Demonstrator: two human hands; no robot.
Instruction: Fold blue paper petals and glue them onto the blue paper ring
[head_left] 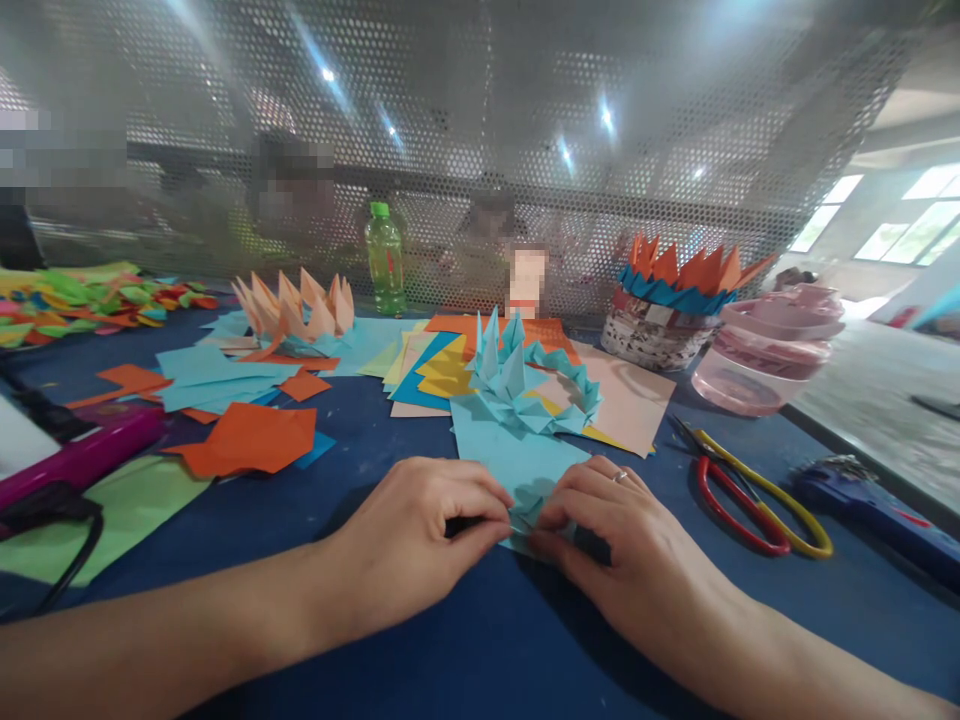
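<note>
1. Hands: left hand point(405, 540) and right hand point(622, 535) low at 6 o'clock, close together, knuckles up, over a folded light-blue paper sheet point(525, 480).
2. Fingers: left fingers point(480, 490) and right fingers point(570, 500) bent and pinching the sheet's near end from both sides. Grip closed on paper; a ring shows on the right hand.
3. Sheet: lies on the blue desk point(360, 480), its far edge tucked under a light-blue folded paper crown point(517, 380) at 12 o'clock.
4. Just behind the crown: a stack of coloured paper point(431, 370), mostly yellow, blue and peach.
5. At 10 o'clock: a peach paper crown point(292, 315), with loose orange paper pieces point(247, 440) nearer the hands.
6. At 2 o'clock: an orange-and-blue paper crown point(675, 280) on a woven container point(645, 340), beside a pink plastic tub point(765, 350).
7. At 3 o'clock: scissors with red and yellow handles point(750, 510), lying apart from the right hand.
8. Beyond the desk, at 12 o'clock: a green-capped plastic bottle point(385, 260), upright against a perforated metal screen point(480, 120).
</note>
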